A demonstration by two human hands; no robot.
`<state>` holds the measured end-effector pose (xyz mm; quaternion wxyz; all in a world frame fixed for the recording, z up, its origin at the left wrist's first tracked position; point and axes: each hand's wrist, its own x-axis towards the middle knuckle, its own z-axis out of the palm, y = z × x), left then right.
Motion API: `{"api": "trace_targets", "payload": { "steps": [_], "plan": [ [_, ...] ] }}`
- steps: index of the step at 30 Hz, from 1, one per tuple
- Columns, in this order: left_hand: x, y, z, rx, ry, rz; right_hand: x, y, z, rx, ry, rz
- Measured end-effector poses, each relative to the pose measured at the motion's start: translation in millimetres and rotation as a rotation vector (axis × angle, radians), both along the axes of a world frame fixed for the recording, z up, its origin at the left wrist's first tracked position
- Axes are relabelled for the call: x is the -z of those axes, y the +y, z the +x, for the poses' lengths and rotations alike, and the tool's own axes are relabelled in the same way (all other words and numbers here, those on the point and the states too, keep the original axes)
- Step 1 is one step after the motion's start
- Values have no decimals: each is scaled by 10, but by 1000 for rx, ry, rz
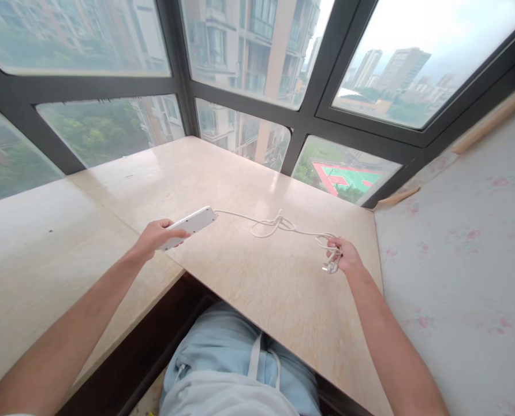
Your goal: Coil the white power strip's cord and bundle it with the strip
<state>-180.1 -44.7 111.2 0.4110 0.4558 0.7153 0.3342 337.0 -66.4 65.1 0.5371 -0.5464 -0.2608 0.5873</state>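
Note:
My left hand (pixel 156 238) is closed round the near end of a white power strip (pixel 192 223), which it holds just above the beige marble sill (pixel 249 283). From the strip's far end a white cord (pixel 275 225) runs right across the sill, with a loose knot in its middle. My right hand (pixel 346 257) is closed on the cord's other end, where the loops and the plug (pixel 332 266) bunch together at its fingers.
The marble sill wraps round a bay window with dark frames (pixel 309 115). A mattress with a pale flower print (pixel 461 254) lies along the right side. Below the sill's edge are my light blue trousers (pixel 223 346) and a dark wooden panel (pixel 153 341).

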Motion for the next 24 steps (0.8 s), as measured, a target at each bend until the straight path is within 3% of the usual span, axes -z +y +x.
{"api": "trace_targets", "payload": {
  "steps": [3,7,13,17,24],
  "plan": [
    [200,-66,61,-188,-184,54,-1,24,-227,-5,2,22],
    [423,-111,359,-515,-578,93,12,51,-759,-8,15,67],
    [537,-172,901,-765,-974,102,58,138,-1647,32,56,156],
    [570,-171,1077,-802,-1055,142,117,195,-2137,124,80,205],
    [720,-109,1049,-688,-836,200,448,299,-2746,299,116,196]
  ]
}}
